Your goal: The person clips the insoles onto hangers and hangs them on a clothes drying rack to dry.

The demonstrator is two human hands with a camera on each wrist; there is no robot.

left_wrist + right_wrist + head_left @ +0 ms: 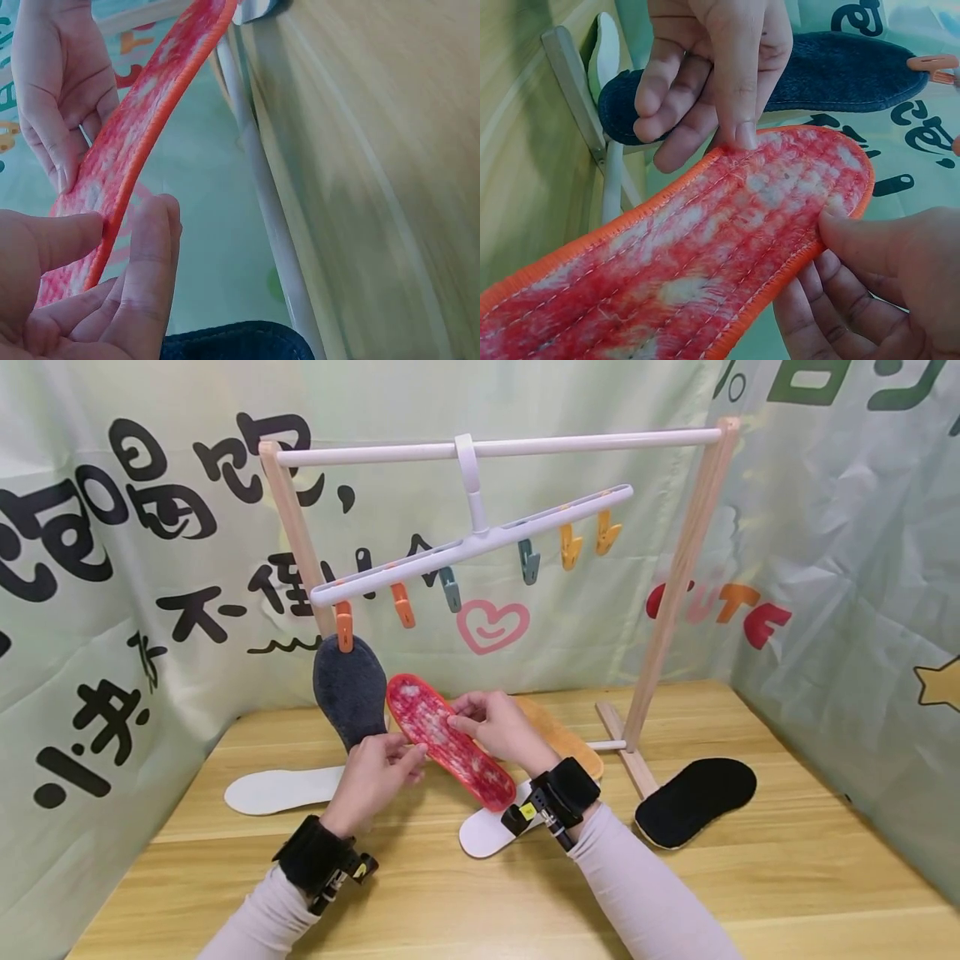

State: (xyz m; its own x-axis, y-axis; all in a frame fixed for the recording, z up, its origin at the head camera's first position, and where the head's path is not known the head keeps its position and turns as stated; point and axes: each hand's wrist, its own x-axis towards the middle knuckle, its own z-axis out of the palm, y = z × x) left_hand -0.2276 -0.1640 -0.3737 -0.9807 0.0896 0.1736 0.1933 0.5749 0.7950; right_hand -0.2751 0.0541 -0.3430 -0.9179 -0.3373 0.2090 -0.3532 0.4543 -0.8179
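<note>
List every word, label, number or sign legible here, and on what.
"CUTE": fabric backdrop, right side.
"喝饱,": black lettering, backdrop's left side.
"不倒", probably: below that, partly behind the wooden post.
Other black characters: too stylised or cropped to read.
Green characters, top right: cropped, unreadable.
Yellow label, right wrist strap: too small.
Red patterned insole: none visible.

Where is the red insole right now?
In the head view, the red insole is near the middle, held by the left hand and the right hand, just right of the hanging grey insole.
</note>
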